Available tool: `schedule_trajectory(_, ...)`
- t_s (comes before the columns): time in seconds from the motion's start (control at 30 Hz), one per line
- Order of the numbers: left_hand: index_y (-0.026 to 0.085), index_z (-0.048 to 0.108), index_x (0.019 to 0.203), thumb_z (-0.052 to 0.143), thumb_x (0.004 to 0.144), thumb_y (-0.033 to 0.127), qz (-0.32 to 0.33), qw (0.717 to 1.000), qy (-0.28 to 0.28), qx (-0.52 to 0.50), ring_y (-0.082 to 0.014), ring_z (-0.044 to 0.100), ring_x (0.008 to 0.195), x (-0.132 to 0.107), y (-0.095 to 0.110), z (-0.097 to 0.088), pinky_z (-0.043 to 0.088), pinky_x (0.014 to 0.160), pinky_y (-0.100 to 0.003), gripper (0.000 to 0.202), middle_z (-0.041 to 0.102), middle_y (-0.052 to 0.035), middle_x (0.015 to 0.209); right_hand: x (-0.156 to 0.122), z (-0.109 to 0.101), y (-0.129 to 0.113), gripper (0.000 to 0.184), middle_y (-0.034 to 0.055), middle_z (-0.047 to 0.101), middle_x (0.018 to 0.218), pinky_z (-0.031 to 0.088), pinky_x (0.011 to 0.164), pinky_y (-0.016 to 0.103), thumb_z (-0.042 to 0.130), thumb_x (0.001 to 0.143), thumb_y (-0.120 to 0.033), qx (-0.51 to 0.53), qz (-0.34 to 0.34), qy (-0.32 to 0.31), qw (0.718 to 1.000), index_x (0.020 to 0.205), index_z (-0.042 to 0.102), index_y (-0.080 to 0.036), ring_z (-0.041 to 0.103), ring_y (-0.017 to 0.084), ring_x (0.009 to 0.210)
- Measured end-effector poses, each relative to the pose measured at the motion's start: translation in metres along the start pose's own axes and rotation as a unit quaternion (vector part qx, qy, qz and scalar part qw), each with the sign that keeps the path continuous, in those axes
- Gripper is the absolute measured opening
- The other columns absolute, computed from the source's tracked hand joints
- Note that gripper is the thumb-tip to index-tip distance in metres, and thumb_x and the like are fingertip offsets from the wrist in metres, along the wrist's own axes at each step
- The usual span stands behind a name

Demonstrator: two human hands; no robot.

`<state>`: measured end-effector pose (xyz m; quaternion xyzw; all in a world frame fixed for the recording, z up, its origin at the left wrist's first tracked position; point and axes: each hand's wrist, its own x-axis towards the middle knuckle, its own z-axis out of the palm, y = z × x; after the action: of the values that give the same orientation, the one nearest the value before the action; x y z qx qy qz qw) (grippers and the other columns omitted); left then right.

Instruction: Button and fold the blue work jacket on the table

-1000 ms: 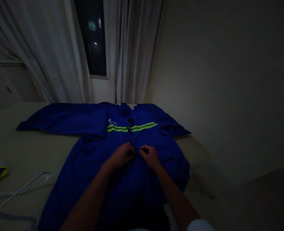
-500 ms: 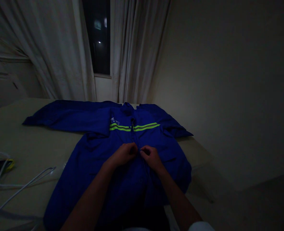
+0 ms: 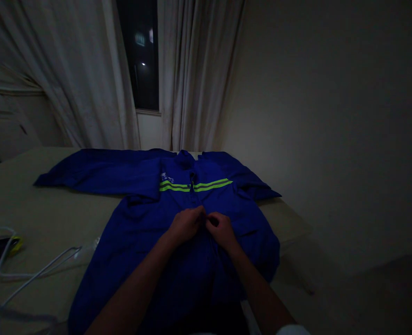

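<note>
Head view: left hand (image 3: 187,223) and right hand (image 3: 222,229) are close together, knuckles almost touching, each pinched shut on the front closure of a blue jacket (image 3: 136,223) at mid-chest (too dark to tell button from zip). Both forearms come in from the bottom edge over the jacket's lower half.

The jacket lies face up and flat on a beige worktop (image 3: 45,214), collar away from the person, with lime reflective stripes (image 3: 195,185) across the chest just beyond the hands. One sleeve (image 3: 87,170) is spread out to the left and the other is bunched at the right edge.

It looks like soft, light, limp cloth with no stiffness, likely to crease and slide. Best held by pinching the front edges, the shoulder seams or the hem.

White wire hangers (image 3: 35,274) lie on the worktop to the left, well apart from the hands. Pale curtains (image 3: 192,79) and a dark window (image 3: 138,56) sit behind.
</note>
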<state>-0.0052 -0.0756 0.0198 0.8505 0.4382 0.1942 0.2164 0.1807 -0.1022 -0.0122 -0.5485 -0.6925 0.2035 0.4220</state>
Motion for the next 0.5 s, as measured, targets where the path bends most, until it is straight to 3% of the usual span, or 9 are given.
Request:
schedule_trajectory(0.17, 0.024, 0.066, 0.108, 0.054, 0.091, 0.008, 0.046, 0.996, 0.024, -0.069, -0.0207, 0.069, 0.109, -0.004, -0.01, 0.012, 0.049, 0.093, -0.029, 0.026, 0.075, -0.0046, 0.112, -0.001, 0.001, -0.002, 0.015, 0.0026, 0.071, 0.071, 0.045, 0.064, 0.026, 0.061, 0.08, -0.021, -0.035, 0.005, 0.006, 0.999, 0.08, 0.076, -0.019, 0.062, 0.016, 0.064)
schedule_trajectory(0.37, 0.024, 0.062, 0.129, 0.055, 0.089, 0.004, 0.05, 0.992, 0.017, -0.114, -0.0199, 0.07, 0.104, -0.001, -0.018, 0.016, 0.051, 0.09, -0.028, 0.044, 0.075, -0.004, 0.108, -0.001, -0.001, -0.001, 0.01, 0.0012, 0.067, 0.072, 0.043, 0.061, 0.025, 0.065, 0.077, -0.022, -0.012, -0.007, 0.01, 1.0, 0.081, 0.073, -0.018, 0.058, 0.014, 0.062)
schedule_trajectory(0.5, 0.024, 0.067, 0.124, 0.056, 0.092, 0.007, 0.064, 0.994, 0.009, -0.086, -0.0215, 0.068, 0.11, 0.001, -0.018, 0.014, 0.05, 0.096, -0.031, 0.038, 0.075, -0.0053, 0.113, -0.001, -0.001, 0.003, 0.009, 0.0007, 0.066, 0.073, 0.042, 0.062, 0.024, 0.067, 0.074, -0.02, -0.006, -0.005, 0.024, 1.0, 0.081, 0.073, -0.017, 0.057, 0.014, 0.063)
